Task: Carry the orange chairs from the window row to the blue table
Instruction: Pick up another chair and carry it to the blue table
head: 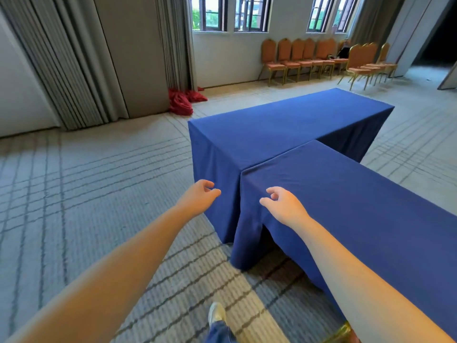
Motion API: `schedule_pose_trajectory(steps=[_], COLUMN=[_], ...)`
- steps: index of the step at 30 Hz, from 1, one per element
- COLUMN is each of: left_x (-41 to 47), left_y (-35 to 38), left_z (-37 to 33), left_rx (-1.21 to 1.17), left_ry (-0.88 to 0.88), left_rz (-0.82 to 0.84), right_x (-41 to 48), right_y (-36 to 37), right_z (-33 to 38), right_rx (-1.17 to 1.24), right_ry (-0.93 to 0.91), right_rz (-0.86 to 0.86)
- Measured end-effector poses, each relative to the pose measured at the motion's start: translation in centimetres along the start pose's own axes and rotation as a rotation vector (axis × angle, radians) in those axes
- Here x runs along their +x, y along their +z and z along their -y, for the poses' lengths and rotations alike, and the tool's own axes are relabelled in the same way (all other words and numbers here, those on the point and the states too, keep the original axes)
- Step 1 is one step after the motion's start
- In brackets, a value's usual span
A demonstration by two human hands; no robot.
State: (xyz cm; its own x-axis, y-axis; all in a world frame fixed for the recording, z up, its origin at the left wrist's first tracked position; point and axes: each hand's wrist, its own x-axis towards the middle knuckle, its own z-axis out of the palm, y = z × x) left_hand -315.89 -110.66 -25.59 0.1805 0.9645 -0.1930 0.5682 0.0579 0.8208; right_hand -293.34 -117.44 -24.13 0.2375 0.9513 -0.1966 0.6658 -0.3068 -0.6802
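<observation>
Reaching forward with both bare arms above the carpet [86, 194], toward the near left corner of the table [284, 125]. Holding the left hand [197, 196] loosely curled, thumb and fingers slightly apart, gripping nothing, hanging in front of the draped side of the table's far length. Holding the right hand [284, 206] the same way, fingers bent and relaxed, pinching nothing, hovering over the end corner of the near length; touching the cloth or not, cannot tell.

Looking at two blue-draped lengths meeting in an L, the near one running off toward the bottom right corner, its cloth lifting off the carpet at the end.

Seeing the chairs [301, 58] standing side by side at the carpet's far edge, backs to the wall under the windows [230, 13], well apart from table and hands. Seeing a second group [366, 63] near the far right corner, turned sideways. Spotting something dark on the row's last seats, too small to tell.

Noticing a red heap [181, 100] lying at the foot of the grey curtain [173, 45], left of the table. Stepping with one pale shoe [216, 313] at the bottom edge, under a denim leg [220, 332].
</observation>
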Motion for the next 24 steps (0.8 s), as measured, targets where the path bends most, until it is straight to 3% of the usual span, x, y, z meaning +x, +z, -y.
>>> schedule_pose_trajectory(steps=[11, 24], left_x=[20.4, 44.9], left_y=[-15.1, -29.7], left_z=[-1.2, 3.6], left_rx=[0.041, -0.062], left_ry=[-0.051, -0.076], left_rz=[-0.191, -0.193], right_x=[24.8, 50.5], right_y=[4.5, 13.4], right_z=[16.5, 31.4], right_rx=[0.023, 0.041], right_ry=[-0.187, -0.243], right_rz=[0.06, 0.022])
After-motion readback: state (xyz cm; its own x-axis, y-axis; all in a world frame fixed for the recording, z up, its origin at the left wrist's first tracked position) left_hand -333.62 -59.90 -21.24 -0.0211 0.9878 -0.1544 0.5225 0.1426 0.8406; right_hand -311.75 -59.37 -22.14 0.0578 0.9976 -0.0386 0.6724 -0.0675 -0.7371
